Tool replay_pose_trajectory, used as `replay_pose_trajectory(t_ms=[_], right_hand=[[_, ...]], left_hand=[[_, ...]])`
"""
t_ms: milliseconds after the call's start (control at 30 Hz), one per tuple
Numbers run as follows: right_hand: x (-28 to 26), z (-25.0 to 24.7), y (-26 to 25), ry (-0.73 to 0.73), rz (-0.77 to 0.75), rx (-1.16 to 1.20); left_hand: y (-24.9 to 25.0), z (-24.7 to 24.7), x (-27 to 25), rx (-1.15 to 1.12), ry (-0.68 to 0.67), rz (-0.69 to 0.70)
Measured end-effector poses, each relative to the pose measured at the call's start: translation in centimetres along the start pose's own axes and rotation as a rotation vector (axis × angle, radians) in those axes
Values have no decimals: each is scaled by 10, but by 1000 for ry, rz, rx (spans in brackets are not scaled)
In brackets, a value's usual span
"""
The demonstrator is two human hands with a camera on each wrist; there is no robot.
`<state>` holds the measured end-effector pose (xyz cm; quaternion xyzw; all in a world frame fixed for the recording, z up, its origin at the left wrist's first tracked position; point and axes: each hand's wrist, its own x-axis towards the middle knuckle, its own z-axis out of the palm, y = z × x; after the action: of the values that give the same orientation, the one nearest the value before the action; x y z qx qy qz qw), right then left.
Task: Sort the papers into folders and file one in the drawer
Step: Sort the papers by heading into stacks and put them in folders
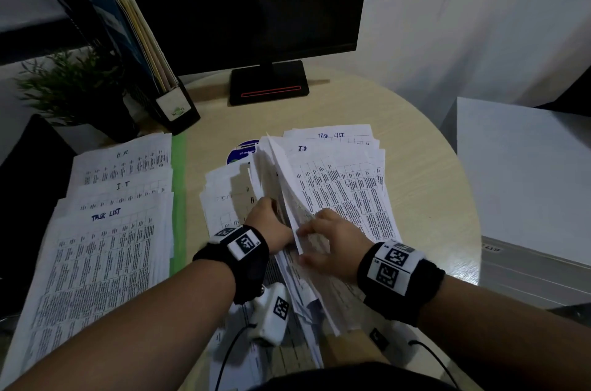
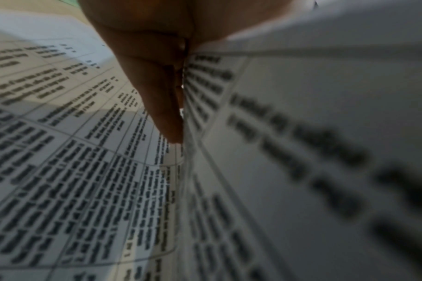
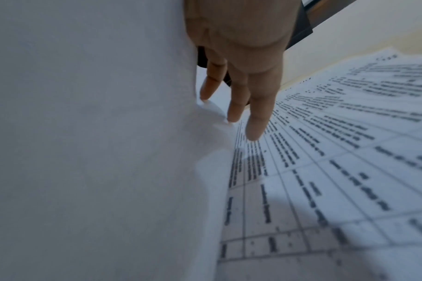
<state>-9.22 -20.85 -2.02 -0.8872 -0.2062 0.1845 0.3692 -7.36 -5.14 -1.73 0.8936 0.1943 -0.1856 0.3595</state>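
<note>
Round pale wooden desk [image 1: 415, 167]: central stack of white printed papers [image 1: 345, 192] partly lifted on edge, sorted sheets on green folder [image 1: 179, 199] at left. Left hand [image 1: 271, 224] fingers straight, together, against the raised sheets. Right hand [image 1: 332, 240] fingers slightly apart, tips on a sheet edge; thumb hidden, pinch cannot be told.

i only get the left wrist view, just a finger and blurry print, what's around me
Observer: You're at a round desk; both hands work one pile of papers in front of a monitor.
Operator: what's the right hand doing
Observer: The right hand has its fingers straight against a lifted sheet.
Operator: anything sorted yet
Observer: Left of the pile lie sheets headed HR, IT and TASK LIST, over a green folder.
</note>
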Motion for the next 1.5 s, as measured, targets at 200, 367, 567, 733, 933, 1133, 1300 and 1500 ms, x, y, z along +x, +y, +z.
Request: replay_pose_trajectory(t_ms=[200, 367, 567, 733, 933, 1133, 1300, 1500], right_hand=[[-3, -2, 4, 10, 167, 4], [-1, -19, 19, 115, 432, 179], [4, -22, 35, 69, 422, 250], [5, -6, 15, 61, 231, 255], [2, 3, -6, -68, 106, 342], [6, -9, 8, 71, 428, 22], [5, -11, 16, 88, 454, 26], [2, 4, -2, 13, 146, 84]], left_hand=[[-14, -13, -2, -160, -16, -64], [-17, -20, 1, -217, -9, -80], [-7, -16, -7, -190, 43, 59], [6, -11, -11, -35, -17, 125], [10, -8, -10, -66, 47, 130], [-8, -19, -7, -109, 126, 162], [-11, -23, -2, 22, 66, 133], [1, -16, -6, -130, 144, 65]])
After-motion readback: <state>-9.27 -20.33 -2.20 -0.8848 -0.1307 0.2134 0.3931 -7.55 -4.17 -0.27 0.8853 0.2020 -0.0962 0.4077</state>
